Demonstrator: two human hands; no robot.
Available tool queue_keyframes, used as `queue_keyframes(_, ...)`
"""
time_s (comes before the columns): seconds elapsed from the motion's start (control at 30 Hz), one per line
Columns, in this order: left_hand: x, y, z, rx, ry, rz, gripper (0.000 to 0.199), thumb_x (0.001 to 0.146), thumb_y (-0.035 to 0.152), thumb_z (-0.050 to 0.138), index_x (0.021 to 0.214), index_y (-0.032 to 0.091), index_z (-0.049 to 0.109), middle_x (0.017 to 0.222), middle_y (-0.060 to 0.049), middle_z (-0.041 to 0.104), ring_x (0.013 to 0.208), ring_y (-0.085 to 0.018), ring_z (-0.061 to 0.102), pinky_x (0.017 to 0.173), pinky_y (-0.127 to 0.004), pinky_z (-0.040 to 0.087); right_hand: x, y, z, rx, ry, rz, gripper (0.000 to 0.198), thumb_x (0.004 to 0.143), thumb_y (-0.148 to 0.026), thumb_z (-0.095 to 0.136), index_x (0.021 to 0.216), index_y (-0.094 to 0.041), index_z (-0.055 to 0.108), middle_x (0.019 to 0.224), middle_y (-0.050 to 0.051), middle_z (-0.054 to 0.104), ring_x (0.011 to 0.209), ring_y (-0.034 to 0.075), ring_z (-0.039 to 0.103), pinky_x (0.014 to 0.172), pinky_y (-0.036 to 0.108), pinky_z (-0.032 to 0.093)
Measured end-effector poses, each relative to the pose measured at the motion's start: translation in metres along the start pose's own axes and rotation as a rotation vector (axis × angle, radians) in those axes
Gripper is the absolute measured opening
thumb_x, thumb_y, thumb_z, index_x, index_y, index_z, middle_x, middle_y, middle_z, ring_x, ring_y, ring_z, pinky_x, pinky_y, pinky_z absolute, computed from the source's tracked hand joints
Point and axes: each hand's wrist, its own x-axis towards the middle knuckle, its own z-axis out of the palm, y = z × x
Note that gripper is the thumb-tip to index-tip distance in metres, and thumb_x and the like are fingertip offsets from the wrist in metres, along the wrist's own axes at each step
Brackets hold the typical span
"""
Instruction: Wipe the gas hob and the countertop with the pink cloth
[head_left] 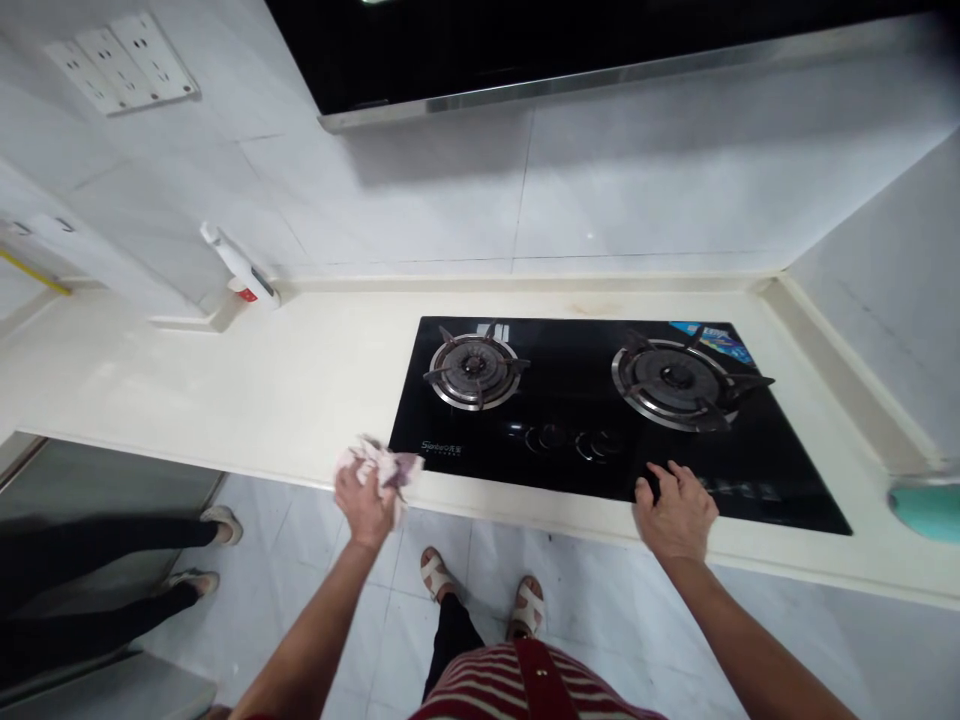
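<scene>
My left hand point(365, 503) grips a crumpled pinkish-white cloth point(381, 463) at the counter's front edge, by the near left corner of the cooktop. The cloth looks slightly smeared by motion, and a darker purplish patch shows on its right side. Resting on the front edge of the black glass gas cooktop point(540, 400) is my right hand point(676, 510), its fingers apart and nothing in it. Two burners with dark pan supports sit on the cooktop, the left burner point(478, 368) and the right burner point(675, 380). Control knobs point(574, 440) lie between them near the front.
A white bottle-like object point(240, 265) with a red label leans against the back wall. Overhead hangs a black range hood point(525, 50). At the right counter end is a green object point(928, 510). Wall sockets point(124, 62) are upper left. Another person's legs point(112, 550) show at left.
</scene>
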Motion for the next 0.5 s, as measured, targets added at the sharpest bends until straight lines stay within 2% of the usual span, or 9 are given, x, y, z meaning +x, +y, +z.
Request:
queue_keyframes(0.1,-0.055,0.071,0.014,-0.086,-0.072,0.145,0.048,0.077,0.036,0.066,0.125,0.03,0.066,0.148,-0.01,0.041,0.141,-0.042,0.022,0.109,-0.057,0.028,0.0,0.001,0.002,0.008,0.018,-0.017,0.045,0.093,-0.044,0.038,0.119,-0.016,0.062,0.136,0.018,0.053,0.132,0.033,0.041,0.106,0.054,0.028)
queue_keyframes(0.17,-0.086,0.123,0.022,-0.167,-0.133,0.286,0.053,0.077,0.045,0.068,0.129,0.036,0.063,0.148,-0.009,0.042,0.14,-0.045,0.023,0.107,-0.061,0.027,0.0,0.001,0.003,0.007,0.029,-0.025,0.046,0.094,-0.045,0.037,0.118,-0.015,0.063,0.136,0.019,0.054,0.132,0.033,0.041,0.106,0.054,0.028)
queue_keyframes(0.23,-0.108,0.171,0.026,-0.226,-0.187,0.431,0.055,0.076,0.054,0.068,0.13,0.041,0.061,0.149,-0.008,0.042,0.138,-0.047,0.024,0.105,-0.068,0.024,0.0,0.001,0.003,0.01,0.042,-0.028,0.046,0.093,-0.045,0.037,0.116,-0.015,0.064,0.135,0.019,0.055,0.132,0.033,0.041,0.106,0.054,0.028)
queue_keyframes(0.3,-0.119,0.212,0.026,-0.26,-0.203,0.596,0.051,0.08,0.06,0.062,0.128,0.042,0.062,0.147,-0.008,0.045,0.135,-0.045,0.03,0.103,-0.07,0.024,0.0,0.001,0.002,0.022,0.055,-0.033,0.046,0.092,-0.045,0.038,0.116,-0.015,0.064,0.135,0.019,0.056,0.131,0.033,0.043,0.106,0.054,0.028)
queue_keyframes(0.4,-0.123,0.246,0.021,-0.242,-0.166,0.8,0.045,0.087,0.059,0.053,0.127,0.04,0.063,0.146,-0.009,0.047,0.132,-0.042,0.034,0.102,-0.069,0.026,-0.001,0.002,0.0,0.051,0.06,-0.041,0.044,0.091,-0.044,0.041,0.116,-0.016,0.064,0.133,0.019,0.056,0.131,0.036,0.044,0.104,0.056,0.029)
queue_keyframes(0.5,-0.119,0.244,0.02,-0.2,-0.125,0.915,0.045,0.086,0.057,0.054,0.127,0.041,0.062,0.147,-0.008,0.048,0.13,-0.04,0.036,0.101,-0.064,0.029,-0.001,0.003,-0.002,0.081,0.05,-0.041,0.042,0.089,-0.043,0.043,0.116,-0.019,0.064,0.131,0.018,0.058,0.13,0.038,0.045,0.102,0.059,0.031)
